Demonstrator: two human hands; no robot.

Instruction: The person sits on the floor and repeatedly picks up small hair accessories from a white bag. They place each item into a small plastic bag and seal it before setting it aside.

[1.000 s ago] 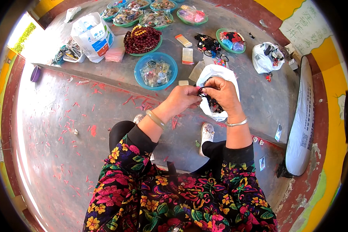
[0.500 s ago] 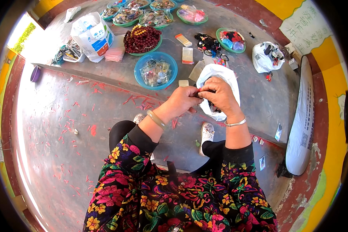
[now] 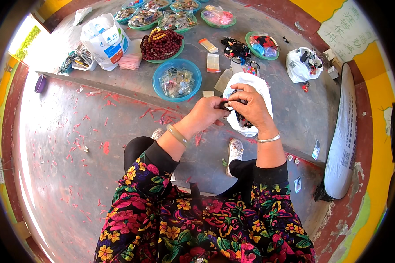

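Observation:
In front of me my left hand (image 3: 206, 112) and my right hand (image 3: 255, 111) meet over the near left side of a white plastic bag (image 3: 263, 90). Between their fingertips is a small black thing (image 3: 224, 105), pinched from both sides; it looks like a soft band, but most of it is covered by the fingers. Dark small pieces (image 3: 242, 122) with bits of red show inside the open bag, partly behind my right hand. A clear plastic box (image 3: 208, 94) lies just beyond my left hand.
A blue basin (image 3: 157, 87) of small packets stands ahead on the raised ledge. Dark red bead strings (image 3: 161, 46), a printed white bag (image 3: 104, 41) and several filled green baskets are behind it. Another white bag (image 3: 296, 70) is at right. Red scraps (image 3: 106, 147) litter the floor.
The fingers of my right hand have lifted and spread a little, while its thumb stays at the small black thing. More of that thing shows. My left hand has barely moved.

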